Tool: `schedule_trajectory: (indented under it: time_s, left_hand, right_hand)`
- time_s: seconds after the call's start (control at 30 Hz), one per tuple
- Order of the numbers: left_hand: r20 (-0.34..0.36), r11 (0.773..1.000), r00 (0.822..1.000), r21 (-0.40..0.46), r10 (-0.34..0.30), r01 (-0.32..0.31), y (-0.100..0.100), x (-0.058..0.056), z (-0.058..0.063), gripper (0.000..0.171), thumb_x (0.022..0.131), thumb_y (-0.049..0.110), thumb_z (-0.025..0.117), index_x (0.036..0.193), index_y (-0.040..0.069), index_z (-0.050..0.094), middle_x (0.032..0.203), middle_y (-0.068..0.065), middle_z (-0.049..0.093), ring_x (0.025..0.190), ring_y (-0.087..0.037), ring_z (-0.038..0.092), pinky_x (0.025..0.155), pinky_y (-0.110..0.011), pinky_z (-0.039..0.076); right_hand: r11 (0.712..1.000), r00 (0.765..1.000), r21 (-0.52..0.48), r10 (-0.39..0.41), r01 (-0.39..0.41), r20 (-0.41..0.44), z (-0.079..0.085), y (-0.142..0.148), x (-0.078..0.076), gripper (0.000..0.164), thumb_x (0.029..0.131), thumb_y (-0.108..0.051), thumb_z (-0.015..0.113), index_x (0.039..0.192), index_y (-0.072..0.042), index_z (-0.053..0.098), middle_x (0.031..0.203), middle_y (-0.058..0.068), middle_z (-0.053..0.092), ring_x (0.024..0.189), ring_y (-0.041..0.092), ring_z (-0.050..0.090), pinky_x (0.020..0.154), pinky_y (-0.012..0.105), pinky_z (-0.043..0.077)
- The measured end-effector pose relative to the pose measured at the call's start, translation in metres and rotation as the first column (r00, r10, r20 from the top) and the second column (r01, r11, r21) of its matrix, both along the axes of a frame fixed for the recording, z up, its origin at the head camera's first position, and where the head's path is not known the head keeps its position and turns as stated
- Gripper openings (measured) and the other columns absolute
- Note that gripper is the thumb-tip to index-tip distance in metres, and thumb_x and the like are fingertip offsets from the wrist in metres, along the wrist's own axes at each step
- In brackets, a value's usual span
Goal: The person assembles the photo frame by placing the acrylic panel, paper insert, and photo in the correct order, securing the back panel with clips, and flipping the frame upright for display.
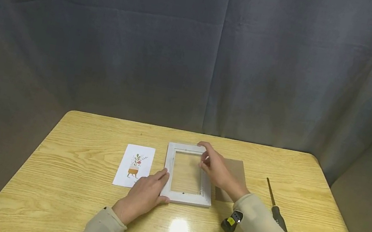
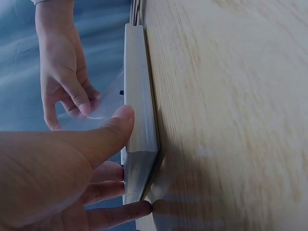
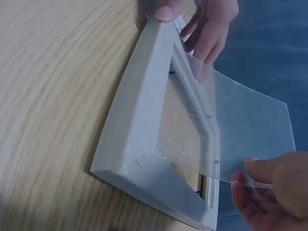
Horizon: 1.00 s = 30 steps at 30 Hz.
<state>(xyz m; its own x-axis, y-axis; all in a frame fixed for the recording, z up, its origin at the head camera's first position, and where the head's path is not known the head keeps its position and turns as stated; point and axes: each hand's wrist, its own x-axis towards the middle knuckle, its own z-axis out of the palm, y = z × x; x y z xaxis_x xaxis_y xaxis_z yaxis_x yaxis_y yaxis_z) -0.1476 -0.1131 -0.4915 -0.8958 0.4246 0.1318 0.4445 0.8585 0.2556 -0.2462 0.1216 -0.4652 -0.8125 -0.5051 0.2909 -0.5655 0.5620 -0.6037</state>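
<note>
A white picture frame (image 1: 184, 203) lies on the table with its inner ledge and small dark tabs facing up. My left hand (image 1: 146, 193) holds its near-left corner, thumb on the near edge and fingers along the left side. Between thumb and fingers, my right hand (image 1: 216, 168) pinches one edge of a clear pane (image 3: 250, 125). The pane slants up out of the frame's opening, its lower end inside the frame, and bare wood shows through it.
Left of the frame lies a white card (image 1: 120, 175) printed with a potted plant. A brown backing board (image 1: 236, 169) lies to the right, partly under my right forearm. Farther right is a screwdriver (image 1: 277, 215) with a black handle. Grey curtains (image 1: 143, 63) surround the wooden table (image 1: 65, 194).
</note>
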Motion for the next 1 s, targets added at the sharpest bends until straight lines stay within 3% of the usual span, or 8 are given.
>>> schedule_trajectory:
  time_s: [0.27, 0.43, 0.57, 0.77, 1.0]
  left_hand:
    - [0.019, 1.000, 1.000, 0.007, -0.004, 0.004, -0.001, 0.000, -0.001, 0.077, 0.079, 0.045, 0.066, 0.136, -0.003, 0.048, 0.143, -0.021, 0.043, 0.109, -0.034, 0.058, 0.085, -0.044, 0.049]
    - [0.028, 1.000, 1.000, 0.007, -0.001, 0.001, -0.001, 0.001, -0.001, 0.077, 0.079, 0.045, 0.066, 0.136, -0.003, 0.048, 0.143, -0.021, 0.043, 0.109, -0.035, 0.058, 0.084, -0.045, 0.049]
    - [0.041, 1.000, 0.999, 0.014, 0.008, -0.008, -0.001, 0.001, 0.000, 0.077, 0.079, 0.045, 0.066, 0.136, -0.003, 0.048, 0.144, -0.021, 0.042, 0.110, -0.035, 0.057, 0.085, -0.046, 0.048]
    - [0.037, 1.000, 0.999, 0.016, 0.014, -0.015, -0.001, 0.002, -0.001, 0.078, 0.079, 0.045, 0.066, 0.137, -0.003, 0.047, 0.144, -0.020, 0.042, 0.112, -0.035, 0.056, 0.087, -0.046, 0.047]
    - [0.025, 1.000, 1.000, 0.007, 0.011, -0.011, -0.002, 0.001, -0.003, 0.078, 0.079, 0.046, 0.066, 0.137, -0.003, 0.048, 0.143, -0.019, 0.043, 0.112, -0.034, 0.056, 0.087, -0.045, 0.048]
  right_hand:
    - [1.000, 0.998, 0.027, 0.011, -0.013, 0.065, 0.001, 0.001, 0.001, 0.057, 0.085, 0.003, 0.061, 0.135, -0.012, 0.040, 0.083, 0.005, 0.056, 0.071, 0.012, 0.055, 0.066, 0.031, 0.050]
    - [0.996, 0.998, 0.085, 0.020, -0.025, 0.058, -0.003, 0.003, -0.001, 0.063, 0.084, 0.004, 0.062, 0.140, -0.011, 0.035, 0.083, 0.008, 0.059, 0.074, 0.013, 0.055, 0.068, 0.032, 0.050]
    - [0.987, 0.999, 0.159, -0.017, 0.010, 0.046, -0.010, 0.005, -0.001, 0.071, 0.082, 0.000, 0.065, 0.143, -0.013, 0.030, 0.081, 0.003, 0.058, 0.073, 0.012, 0.054, 0.067, 0.031, 0.049]
    - [0.980, 0.994, 0.195, -0.064, 0.045, 0.089, -0.015, 0.003, -0.001, 0.078, 0.080, -0.002, 0.068, 0.146, -0.015, 0.028, 0.074, -0.002, 0.055, 0.065, 0.012, 0.051, 0.062, 0.031, 0.047]
    - [0.961, 0.988, 0.262, -0.120, 0.092, 0.093, -0.017, -0.004, -0.001, 0.087, 0.074, -0.012, 0.076, 0.148, -0.010, 0.030, 0.076, -0.001, 0.055, 0.070, 0.014, 0.049, 0.067, 0.033, 0.045]
